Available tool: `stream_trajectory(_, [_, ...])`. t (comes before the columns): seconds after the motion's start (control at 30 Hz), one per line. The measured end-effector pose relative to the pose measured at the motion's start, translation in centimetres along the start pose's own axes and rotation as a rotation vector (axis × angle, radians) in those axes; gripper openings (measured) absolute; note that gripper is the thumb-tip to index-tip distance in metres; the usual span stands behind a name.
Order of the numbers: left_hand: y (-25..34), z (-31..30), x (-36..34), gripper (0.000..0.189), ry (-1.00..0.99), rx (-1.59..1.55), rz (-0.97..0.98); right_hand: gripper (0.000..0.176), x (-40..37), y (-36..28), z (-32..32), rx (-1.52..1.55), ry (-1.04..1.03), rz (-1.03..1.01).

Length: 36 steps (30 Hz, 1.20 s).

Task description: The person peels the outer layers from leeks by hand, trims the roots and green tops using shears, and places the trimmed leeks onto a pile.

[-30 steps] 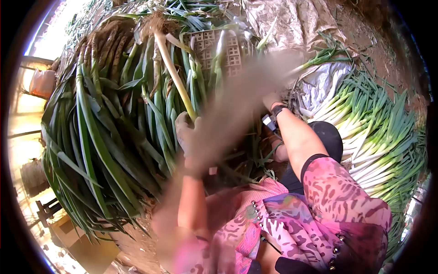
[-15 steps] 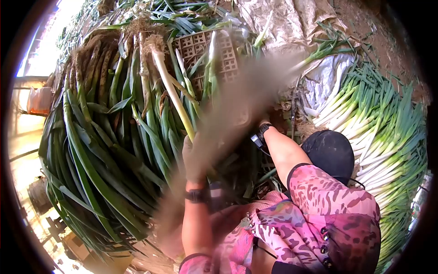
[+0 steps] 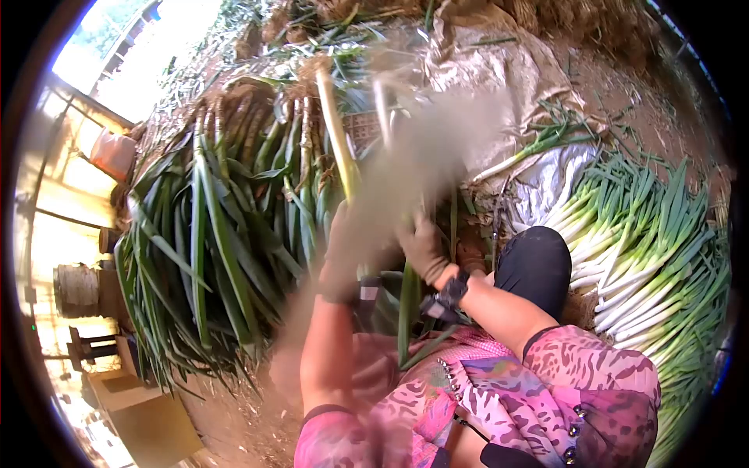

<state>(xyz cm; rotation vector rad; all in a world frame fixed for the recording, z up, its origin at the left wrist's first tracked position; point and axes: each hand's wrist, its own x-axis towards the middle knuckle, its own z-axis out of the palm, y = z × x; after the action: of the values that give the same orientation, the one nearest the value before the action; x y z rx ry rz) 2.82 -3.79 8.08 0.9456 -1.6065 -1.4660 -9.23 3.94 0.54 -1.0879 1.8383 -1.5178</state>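
The left hand (image 3: 337, 234) is gripping one leek (image 3: 334, 129) at the lower part of its stem, though blur is partly hiding the fingers. From this grip the leek is pointing away from the body and a little to the left; its long axis is running nearly upright in the view, with the roots (image 3: 314, 69) at the far end. The left hand is being the nearer one — the right hand (image 3: 425, 249) is showing to its right, with fingers looking curled, but I cannot tell whether that grip is holding anything. A leafy pile (image 3: 222, 234) is lying at left, white-stemmed leeks (image 3: 624, 269) at right.
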Motion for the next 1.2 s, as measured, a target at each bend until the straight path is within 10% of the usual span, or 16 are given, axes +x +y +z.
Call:
stream_trajectory(0.23, [3.3, -1.3, -1.6, 0.038, 0.017, 0.088, 0.0, 0.047, -5.2, -6.8, -2.6, -0.141, -0.452, -0.465])
stream_trajectory(0.37, [6.2, -2.0, -4.1, 0.027, -0.032, 0.043, -0.136, 0.077, 1.7, -11.3, -6.6, -0.346, -0.036, -0.758])
stream_trajectory(0.47, [5.7, -0.1, -5.0, 0.023, -0.066, 0.031, -0.102, 0.093, 8.2, -15.5, -8.4, 0.012, -0.09, -0.678])
stream_trajectory(0.6, [5.3, 2.6, -6.6, 0.021, 0.004, 0.119, -0.04, 0.083, 9.6, -20.2, -8.2, -0.185, -0.103, -0.678])
stream_trajectory(0.77, [5.5, 0.6, -8.1, 0.02, -0.038, 0.009, -0.175, 0.021, 16.8, -16.7, -9.2, -0.315, -0.088, -1.113])
stream_trajectory(0.97, [6.7, -3.5, -10.0, 0.024, -0.104, -0.271, -0.32, 0.012, 24.3, -17.5, -17.1, -0.169, -0.118, -0.172])
stream_trajectory(1.0, [6.5, -3.9, -9.7, 0.025, -0.115, -0.273, -0.305, 0.013, 23.5, -17.5, -16.5, -0.253, -0.229, -0.264])
stream_trajectory(1.1, [5.9, -3.8, -8.8, 0.024, -0.2, -0.354, -0.353, 0.008, 20.2, -14.4, -12.1, -0.926, -0.153, -1.424])
stream_trajectory(1.2, [6.6, -2.7, -8.7, 0.028, -0.377, -0.345, -0.424, 0.009, 16.6, -16.9, -6.2, -0.631, -0.254, -1.178])
